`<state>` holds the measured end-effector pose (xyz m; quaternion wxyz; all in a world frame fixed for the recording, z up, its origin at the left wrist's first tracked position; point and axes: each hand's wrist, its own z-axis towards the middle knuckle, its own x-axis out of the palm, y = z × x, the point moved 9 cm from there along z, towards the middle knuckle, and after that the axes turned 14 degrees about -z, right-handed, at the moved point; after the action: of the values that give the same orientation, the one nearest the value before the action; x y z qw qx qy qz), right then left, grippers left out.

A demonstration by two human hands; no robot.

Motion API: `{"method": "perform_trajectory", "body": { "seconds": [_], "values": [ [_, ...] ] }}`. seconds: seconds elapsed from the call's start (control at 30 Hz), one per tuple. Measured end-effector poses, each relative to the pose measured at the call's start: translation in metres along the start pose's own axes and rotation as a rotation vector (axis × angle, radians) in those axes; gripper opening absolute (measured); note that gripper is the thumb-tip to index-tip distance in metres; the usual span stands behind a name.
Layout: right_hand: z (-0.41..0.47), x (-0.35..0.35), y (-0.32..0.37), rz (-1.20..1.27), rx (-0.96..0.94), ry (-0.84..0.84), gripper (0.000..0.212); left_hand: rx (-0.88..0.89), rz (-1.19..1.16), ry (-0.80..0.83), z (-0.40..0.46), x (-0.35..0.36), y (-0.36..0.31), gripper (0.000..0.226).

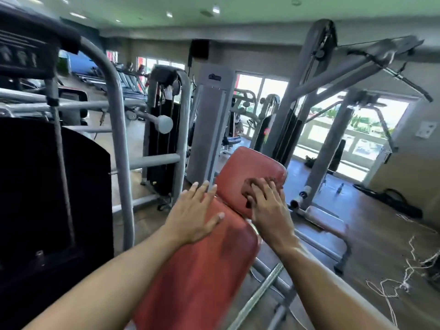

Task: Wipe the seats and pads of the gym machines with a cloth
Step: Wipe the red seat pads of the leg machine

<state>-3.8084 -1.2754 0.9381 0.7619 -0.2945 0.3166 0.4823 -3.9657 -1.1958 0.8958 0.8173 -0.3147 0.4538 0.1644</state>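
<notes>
Two bare forearms reach forward over a red bench made of two pads. The left hand [194, 215] lies flat with straight, spread fingers on the upper left edge of the long near pad [197, 270]. The right hand [267, 206] presses one crumpled brown cloth [250, 188] onto the far seat pad [250, 170], fingers lightly bent over it, wrist raised.

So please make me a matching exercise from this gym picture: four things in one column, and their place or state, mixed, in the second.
Things:
1. left hand
2. right hand
3. cloth
4. white cord

Places or states:
A. lies tangled on the floor
B. flat on the nearer red pad, fingers straight
C. presses the cloth on the farther red pad
D. bunched under a hand

Pairs: 1-B, 2-C, 3-D, 4-A
</notes>
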Motion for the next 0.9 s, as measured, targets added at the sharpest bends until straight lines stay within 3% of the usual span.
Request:
{"method": "perform_trajectory", "body": {
  "seconds": [0.17, 0.37, 0.63, 0.9],
  "values": [
    [0.06, 0.013, -0.007, -0.106, -0.072, -0.057, 0.052, -0.011, -0.121, -0.034, 0.064, 0.015, 0.006, 0.097],
    [0.109, 0.082, -0.033, -0.359, -0.15, 0.083, 0.058, -0.062, -0.205, -0.019, 0.121, 0.066, 0.031, 0.087],
    [0.128, 0.114, -0.021, -0.596, -0.224, 0.024, 0.084, -0.115, -0.241, -0.024, 0.151, 0.138, 0.057, 0.093],
    [0.144, 0.124, -0.019, -0.574, -0.291, 0.043, 0.083, -0.082, -0.353, -0.123, 0.154, 0.151, 0.066, 0.085]
  ]
}}
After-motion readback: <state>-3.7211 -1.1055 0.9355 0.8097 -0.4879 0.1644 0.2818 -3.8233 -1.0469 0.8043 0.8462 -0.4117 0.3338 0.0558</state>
